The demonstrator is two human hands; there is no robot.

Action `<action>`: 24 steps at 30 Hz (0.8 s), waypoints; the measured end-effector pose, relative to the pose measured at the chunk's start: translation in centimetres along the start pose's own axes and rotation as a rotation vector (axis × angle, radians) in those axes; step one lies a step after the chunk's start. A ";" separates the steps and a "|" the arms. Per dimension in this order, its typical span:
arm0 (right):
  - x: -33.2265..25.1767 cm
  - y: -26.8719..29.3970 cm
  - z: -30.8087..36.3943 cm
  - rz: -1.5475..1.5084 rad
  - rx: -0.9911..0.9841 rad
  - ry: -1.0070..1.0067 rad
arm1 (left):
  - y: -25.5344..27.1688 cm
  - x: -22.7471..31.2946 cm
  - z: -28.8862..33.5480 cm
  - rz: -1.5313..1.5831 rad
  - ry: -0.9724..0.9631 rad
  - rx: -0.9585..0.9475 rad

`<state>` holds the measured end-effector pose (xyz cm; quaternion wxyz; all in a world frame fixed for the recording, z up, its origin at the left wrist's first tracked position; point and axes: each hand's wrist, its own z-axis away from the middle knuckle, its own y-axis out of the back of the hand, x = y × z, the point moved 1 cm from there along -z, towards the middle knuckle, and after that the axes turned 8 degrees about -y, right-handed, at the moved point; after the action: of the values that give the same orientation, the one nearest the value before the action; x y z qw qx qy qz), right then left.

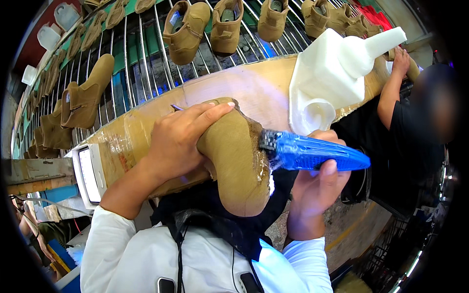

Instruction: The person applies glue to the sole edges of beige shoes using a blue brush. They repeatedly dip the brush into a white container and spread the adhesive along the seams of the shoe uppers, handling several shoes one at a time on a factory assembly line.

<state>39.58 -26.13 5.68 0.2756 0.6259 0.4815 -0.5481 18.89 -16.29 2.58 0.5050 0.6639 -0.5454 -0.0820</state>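
In the middle is a tan ankle boot [227,161], its toe end toward me and its lower edge facing right. My left hand [183,134] is wrapped round its shaft, fingers over the top. A blue brush [312,154] with dark bristles and a plastic-wrapped head is in my right hand [322,180], pinched between thumb and fingers. The bristles touch the boot's lower edge, where a wet, shiny, darker band runs toward the toe. No outsole shows on that edge.
A white plastic bottle with a spout [334,68] and a small round cup stand on the cardboard-covered bench [244,80]. Beyond, several tan boots [185,31] sit on a rack of metal bars [146,53]. A phone-like screen [89,175] is at left. Another person [410,112] works at right.
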 end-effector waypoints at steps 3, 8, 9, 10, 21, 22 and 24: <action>-1.4 0.9 -0.5 0.018 -0.142 0.027 | 0.8 0.7 -0.7 -0.003 0.030 -0.082; -3.0 1.4 -0.2 0.123 -0.112 0.134 | 0.9 1.0 -1.6 -0.001 0.062 -0.155; -3.1 1.6 -0.3 0.148 -0.105 0.179 | 0.9 1.0 -1.9 -0.001 0.069 -0.167; -3.3 1.7 -0.4 0.174 -0.097 0.224 | 0.9 1.1 -2.2 -0.001 0.076 -0.180; -4.7 2.7 -3.5 0.398 -0.079 0.506 | 1.3 0.2 -5.0 0.055 0.134 -0.184; -4.6 2.8 -3.7 0.418 -0.078 0.519 | 1.4 0.1 -5.3 0.069 0.159 -0.205; -4.3 2.9 -4.1 0.454 -0.078 0.545 | 1.7 -0.2 -5.7 0.122 0.162 -0.196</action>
<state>44.18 -24.95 10.24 0.2754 0.8294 0.4063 -0.2669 21.52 -12.66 6.51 0.6140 0.5815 -0.5313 -0.0501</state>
